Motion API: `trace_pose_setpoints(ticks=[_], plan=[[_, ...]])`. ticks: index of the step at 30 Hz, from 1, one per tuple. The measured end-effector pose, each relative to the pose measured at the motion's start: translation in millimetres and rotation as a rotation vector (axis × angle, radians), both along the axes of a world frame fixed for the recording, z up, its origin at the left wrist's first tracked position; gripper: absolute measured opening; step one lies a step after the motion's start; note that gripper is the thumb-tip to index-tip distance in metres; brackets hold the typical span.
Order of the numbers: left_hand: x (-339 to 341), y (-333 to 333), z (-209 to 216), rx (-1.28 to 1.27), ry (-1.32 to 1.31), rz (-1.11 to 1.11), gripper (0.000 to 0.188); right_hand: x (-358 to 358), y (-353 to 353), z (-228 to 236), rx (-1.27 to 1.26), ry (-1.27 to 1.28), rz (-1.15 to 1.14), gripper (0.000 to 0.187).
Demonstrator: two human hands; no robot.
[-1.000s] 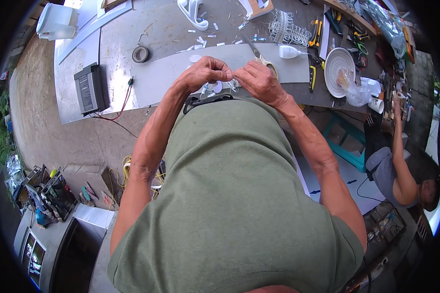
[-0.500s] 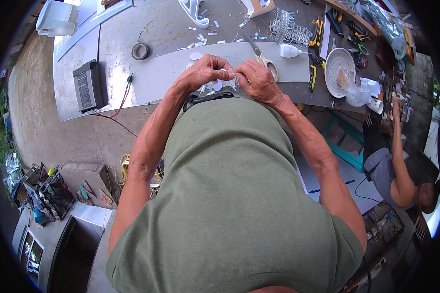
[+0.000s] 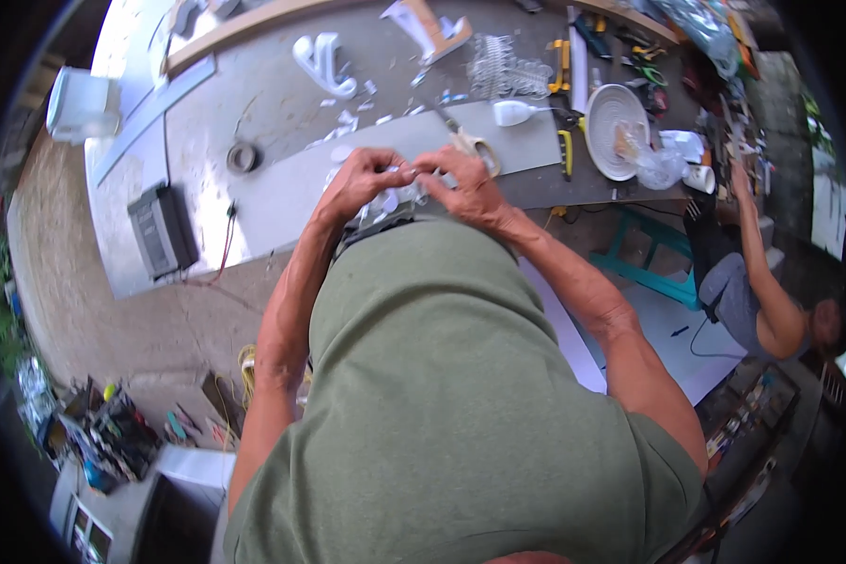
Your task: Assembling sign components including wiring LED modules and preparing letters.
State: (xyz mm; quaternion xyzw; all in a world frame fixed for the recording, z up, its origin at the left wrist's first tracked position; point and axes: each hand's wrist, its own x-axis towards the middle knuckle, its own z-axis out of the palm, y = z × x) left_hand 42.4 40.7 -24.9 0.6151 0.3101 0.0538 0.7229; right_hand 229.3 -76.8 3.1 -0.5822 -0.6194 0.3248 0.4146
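What is between the hands (image 3: 359, 185), near the front edge of the tabletop (image 3: 287, 117), is mostly covered and too small to tell.

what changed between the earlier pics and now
Mainly the view has swung: the black box and tape roll appear lower and further left, and more shows at the far side of the table. No taking hold or letting go can be made out. The left hand and right hand stay close together beside the scissors, and the layout around them is unchanged.
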Motion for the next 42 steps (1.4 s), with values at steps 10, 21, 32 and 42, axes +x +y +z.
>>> trace_pose_setpoints(ticks=[10,21,32,42], plan=[[3.1,-7.6,-11.1,-0.339,-0.062,0.024,0.013,-7.4,-1.9,-19.3,0.131,-0.193,-0.045,0.011],[17.7,14.0,-8.4,-0.422,-0.08,-0.068,0.011,-13.6,1.7,-20.4,0.013,-0.402,-0.207,0.004],[17.6,26.2,-22.4,-0.484,-0.027,-0.133,0.01,-15.2,-2.6,-17.9,0.194,-0.66,-0.177,0.01],[22.1,18.1,-2.1,-0.172,0.05,-0.157,0.01,-18.4,-4.9,-27.0,0.109,-0.662,-0.181,0.005]])
